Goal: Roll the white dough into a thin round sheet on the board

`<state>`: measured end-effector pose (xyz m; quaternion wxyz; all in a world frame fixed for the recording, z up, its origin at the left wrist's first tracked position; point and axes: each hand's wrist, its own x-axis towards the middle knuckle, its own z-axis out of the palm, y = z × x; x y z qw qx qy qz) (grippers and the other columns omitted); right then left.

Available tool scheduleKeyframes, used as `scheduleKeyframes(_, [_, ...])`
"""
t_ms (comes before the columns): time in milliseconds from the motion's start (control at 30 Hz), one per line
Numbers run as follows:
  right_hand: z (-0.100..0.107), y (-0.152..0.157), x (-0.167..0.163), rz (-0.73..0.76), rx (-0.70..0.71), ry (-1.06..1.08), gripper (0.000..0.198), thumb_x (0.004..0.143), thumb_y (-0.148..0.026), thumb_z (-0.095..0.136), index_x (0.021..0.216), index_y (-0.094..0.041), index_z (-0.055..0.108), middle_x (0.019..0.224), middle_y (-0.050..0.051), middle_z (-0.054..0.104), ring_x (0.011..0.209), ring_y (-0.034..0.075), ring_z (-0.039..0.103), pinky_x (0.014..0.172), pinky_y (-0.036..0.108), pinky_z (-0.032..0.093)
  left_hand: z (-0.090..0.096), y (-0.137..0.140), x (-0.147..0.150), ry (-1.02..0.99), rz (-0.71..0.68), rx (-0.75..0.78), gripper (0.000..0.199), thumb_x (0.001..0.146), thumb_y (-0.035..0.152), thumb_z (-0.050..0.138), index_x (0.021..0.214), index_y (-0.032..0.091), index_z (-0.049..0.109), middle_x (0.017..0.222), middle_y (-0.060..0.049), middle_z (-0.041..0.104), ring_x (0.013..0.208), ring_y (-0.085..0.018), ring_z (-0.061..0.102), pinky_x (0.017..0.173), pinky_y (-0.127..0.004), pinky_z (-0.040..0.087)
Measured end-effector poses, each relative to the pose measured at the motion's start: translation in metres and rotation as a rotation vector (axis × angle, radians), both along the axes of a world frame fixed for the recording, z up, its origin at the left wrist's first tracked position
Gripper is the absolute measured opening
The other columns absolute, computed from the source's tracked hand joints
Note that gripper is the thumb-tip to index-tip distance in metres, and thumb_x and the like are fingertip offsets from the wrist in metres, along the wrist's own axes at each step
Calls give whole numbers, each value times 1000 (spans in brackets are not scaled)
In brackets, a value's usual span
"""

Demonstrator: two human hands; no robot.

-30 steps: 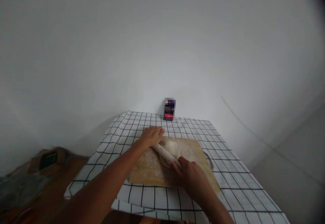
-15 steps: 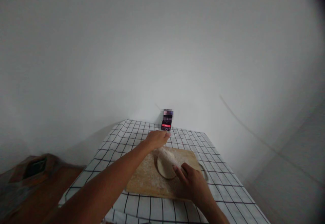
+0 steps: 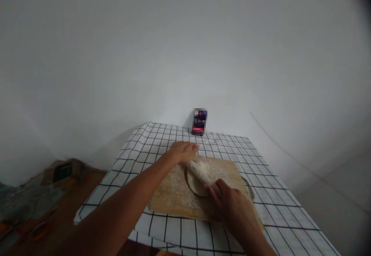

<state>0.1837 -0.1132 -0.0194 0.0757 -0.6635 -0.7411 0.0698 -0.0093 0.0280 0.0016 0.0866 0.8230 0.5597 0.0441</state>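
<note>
A flour-dusted rolling pin (image 3: 201, 172) lies slantwise across a flat round of pale dough (image 3: 194, 184). My left hand (image 3: 184, 151) is at the pin's far left end, closed over it, though part of the grip is hidden behind the hand. At the near right end, my right hand (image 3: 227, 196) has its fingers wrapped round the pin. Under the dough is a wooden board (image 3: 169, 202), with loose flour scattered over its surface.
A checked cloth (image 3: 139, 153) covers the table. Against the white wall at the back leans a phone (image 3: 199, 122), its screen blurred out. A metal handle or ring (image 3: 249, 190) shows at the board's right edge. On the floor at left is a cardboard box (image 3: 62, 171).
The pin has shifted slightly over the dough, with both hands still on it. The camera view has tilted, so the board, table and phone appear higher and further right.
</note>
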Motion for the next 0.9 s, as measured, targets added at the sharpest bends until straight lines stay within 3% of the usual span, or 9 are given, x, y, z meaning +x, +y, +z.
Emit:
scheduleKeyframes(633, [0, -7, -9, 18, -12, -6, 39, 104, -56, 44, 97, -23, 63, 82, 11, 75, 78, 28, 76, 61, 30, 44, -22, -32, -25, -167, 89, 92, 52, 107, 44, 22, 119, 27, 69, 121, -3, 75, 120, -21, 64, 108, -34, 45])
scheduleKeyframes(900, [3, -16, -13, 23, 15, -7, 39, 105, -55, 44, 97, -22, 62, 82, 11, 75, 78, 26, 76, 63, 29, 44, -21, -42, -31, -184, 105, 112, 49, 106, 43, 25, 116, 26, 70, 122, -4, 75, 122, -22, 63, 110, -35, 43])
